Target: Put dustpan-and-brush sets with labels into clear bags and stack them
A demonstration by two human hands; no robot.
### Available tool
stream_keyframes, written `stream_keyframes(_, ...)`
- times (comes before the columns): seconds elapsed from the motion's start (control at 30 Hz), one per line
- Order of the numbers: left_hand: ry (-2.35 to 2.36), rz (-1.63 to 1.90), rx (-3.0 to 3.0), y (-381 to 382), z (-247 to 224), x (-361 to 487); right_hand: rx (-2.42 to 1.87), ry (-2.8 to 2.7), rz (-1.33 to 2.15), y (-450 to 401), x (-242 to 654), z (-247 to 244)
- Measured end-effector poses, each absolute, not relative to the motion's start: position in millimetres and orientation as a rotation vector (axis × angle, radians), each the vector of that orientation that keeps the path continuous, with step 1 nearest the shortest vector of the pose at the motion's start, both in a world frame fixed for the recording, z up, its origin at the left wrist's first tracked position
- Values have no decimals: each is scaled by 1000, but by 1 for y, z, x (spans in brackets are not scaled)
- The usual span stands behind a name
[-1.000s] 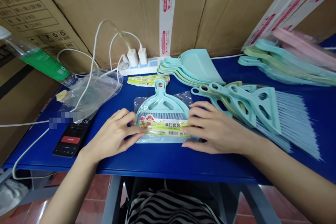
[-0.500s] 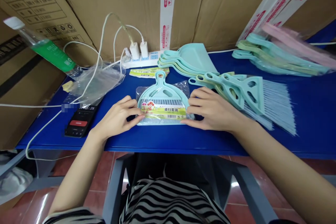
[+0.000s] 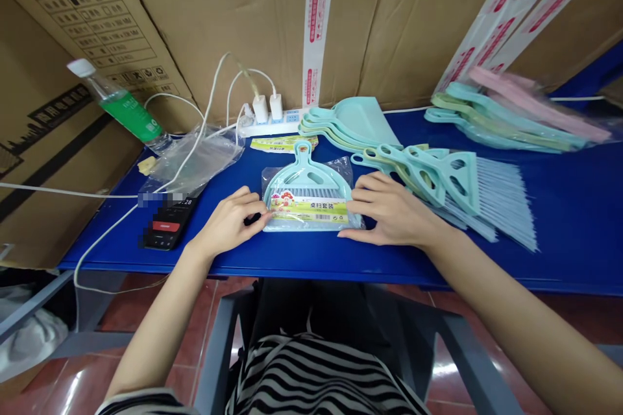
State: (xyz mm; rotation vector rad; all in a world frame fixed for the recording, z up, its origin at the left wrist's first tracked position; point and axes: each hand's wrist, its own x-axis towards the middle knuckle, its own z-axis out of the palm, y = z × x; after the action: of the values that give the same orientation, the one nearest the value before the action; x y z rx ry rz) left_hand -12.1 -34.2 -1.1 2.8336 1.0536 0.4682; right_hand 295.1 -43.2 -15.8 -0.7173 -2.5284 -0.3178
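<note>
Bagged dustpan set [image 3: 302, 175], pale turquoise, is lying flat near the front edge of the blue desk [image 3: 574, 220], its handle [image 3: 302, 154] pointing toward the back and its printed label [image 3: 302, 206] facing up. The left hand [image 3: 233, 220] is pinching the left margin of the set between thumb and forefinger; the right hand [image 3: 387, 211] is touching the right margin with bent fingers, and whether it is gripping cannot be told. Behind the handle, printed paper [image 3: 280, 144] is lying before a white power strip [image 3: 292, 117], in which two white chargers [image 3: 276, 107] are sitting. To the right, stacked dustpans [image 3: 365, 120] are lying toward the back, loose brushes [image 3: 460, 181] are overlapping beside the right forearm, and wrapped sets [image 3: 516, 117] in pink, green and turquoise are occupying the area beyond. To the left, a phone [image 3: 170, 227] is lying near a transparent plastic bag [image 3: 199, 155] and a green-labelled bottle [image 3: 129, 113]. Cardboard boxes [image 3: 263, 6] are enclosing the rear and left sides; reddish floor tiles [image 3: 87, 382] are showing below.
</note>
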Motion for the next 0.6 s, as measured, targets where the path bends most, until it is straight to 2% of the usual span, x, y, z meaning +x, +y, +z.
stream_keyframes(0.6, 1003, 508, 2805, -34, -2, -11, -822, -2481, -117, -44, 297, -10)
